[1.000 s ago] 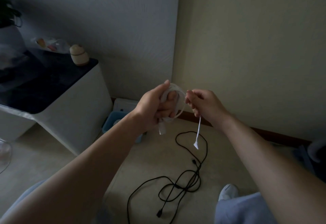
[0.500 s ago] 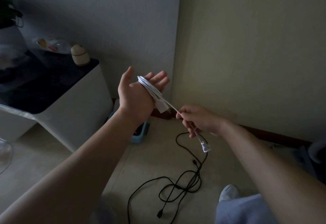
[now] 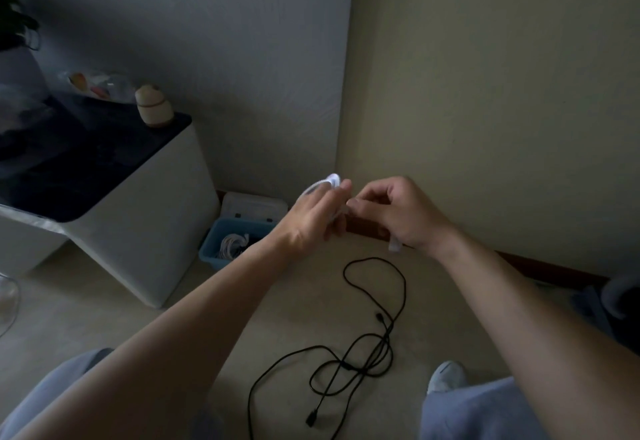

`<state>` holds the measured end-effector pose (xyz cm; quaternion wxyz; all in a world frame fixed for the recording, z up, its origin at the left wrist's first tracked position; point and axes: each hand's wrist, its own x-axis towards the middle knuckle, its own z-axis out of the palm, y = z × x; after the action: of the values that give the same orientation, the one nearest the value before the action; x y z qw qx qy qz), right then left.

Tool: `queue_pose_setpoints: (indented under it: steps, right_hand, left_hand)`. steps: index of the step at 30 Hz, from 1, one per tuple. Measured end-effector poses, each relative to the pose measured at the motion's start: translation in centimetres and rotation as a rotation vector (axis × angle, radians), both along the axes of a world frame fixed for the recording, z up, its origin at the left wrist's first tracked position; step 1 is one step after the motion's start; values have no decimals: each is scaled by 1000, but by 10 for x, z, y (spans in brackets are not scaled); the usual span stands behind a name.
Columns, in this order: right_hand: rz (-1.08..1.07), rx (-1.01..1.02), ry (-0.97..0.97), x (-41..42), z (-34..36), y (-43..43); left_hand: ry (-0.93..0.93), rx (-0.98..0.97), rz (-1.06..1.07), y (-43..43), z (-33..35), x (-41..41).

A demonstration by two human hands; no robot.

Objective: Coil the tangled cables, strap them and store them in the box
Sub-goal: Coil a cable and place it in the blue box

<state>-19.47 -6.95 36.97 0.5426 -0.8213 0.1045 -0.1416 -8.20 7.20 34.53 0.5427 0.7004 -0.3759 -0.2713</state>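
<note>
Head view, left hand [image 3: 311, 221] gripping white coil [image 3: 327, 184] (blurred), right hand [image 3: 398, 213] pinching its downward-hanging tail [image 3: 394, 247].

There are two hands [image 3: 311, 220] [image 3: 398, 213], two white cables [image 3: 329, 183] [image 3: 233, 244], one black cable [image 3: 363, 360], one blue box [image 3: 210, 253], one shoe [image 3: 445, 375].

Left side: white cabinet [image 3: 145, 232] with dark top [image 3: 69, 176], standing on pale floor [image 3: 104, 308]. On the top, a rounded beige jar [image 3: 154, 106] near the corner; behind it a clear bag [image 3: 100, 85], contents indistinct. Plant [image 3: 14, 20] at far left, partly out of view. Grey wall [image 3: 207, 41] meets cream wall [image 3: 485, 93]; dark baseboard [image 3: 554, 268] below.
</note>
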Motion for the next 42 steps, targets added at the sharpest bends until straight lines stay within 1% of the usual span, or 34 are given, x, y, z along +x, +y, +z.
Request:
queue_pose_setpoints:
  steps: [2, 5, 7, 11, 13, 15, 18, 22, 25, 29, 30, 32, 33, 34, 36, 37, 38, 40, 42]
  right_hand:
    - [-68, -20, -54, -1, 2, -5]
    - [-166, -42, -123, -2, 3, -11]
    - [-206, -23, -154, -2, 2, -12]
    - [-214, 43, -164, 0, -4, -12]
    - [-183, 108, -119, 2, -9, -11]
    - [-154, 191, -57, 5, -14, -8]
    - [-133, 241, 27, 11, -22, 3]
    - [-142, 444, 74, 18, -28, 23]
    - [-199, 615, 121, 24, -28, 35]
    - [-364, 789, 157, 32, -29, 45]
    - [-352, 836, 146, 33, -30, 46]
    - [-258, 955, 80, 35, -28, 50]
    - [-191, 957, 25, 36, -27, 52]
    - [-132, 863, -25, 38, -29, 54]
    - [-47, 556, -70, 42, -36, 56]
    - [-27, 436, -55, 43, -38, 56]
    - [0, 363, -24, 45, -40, 55]
    - [42, 286, 58, 49, -41, 50]
    - [74, 208, 132, 52, -42, 45]
  left_hand:
    - [-24, 52, -55, -1, 4, -4]
    - [13, 84, -109, -2, 11, -7]
    - [50, 74, -154, -2, 15, -8]
    - [212, -5, -172, -2, 20, -10]
    - [324, -64, -159, -2, 20, -11]
    - [473, -114, -121, -2, 22, -10]
    - [669, -174, -68, -1, 23, -4]
    - [864, -302, 22, -1, 19, -1]
    - [970, -351, 90, -2, 15, -3]
    - [1014, -355, 195, -7, 11, -9]
    - [1021, -356, 229, -8, 9, -10]
    - [1030, -367, 289, -8, 8, -12]
    - [1036, -376, 316, -7, 8, -11]
    - [1046, -382, 333, -5, 8, -10]
    - [1065, -350, 356, -1, 13, -7]
    - [1087, -339, 377, 1, 15, -6]
    - [1129, -354, 406, 3, 17, -4]
    - [1199, -378, 443, 7, 19, -2]
    - [1211, -340, 439, 11, 21, -3]
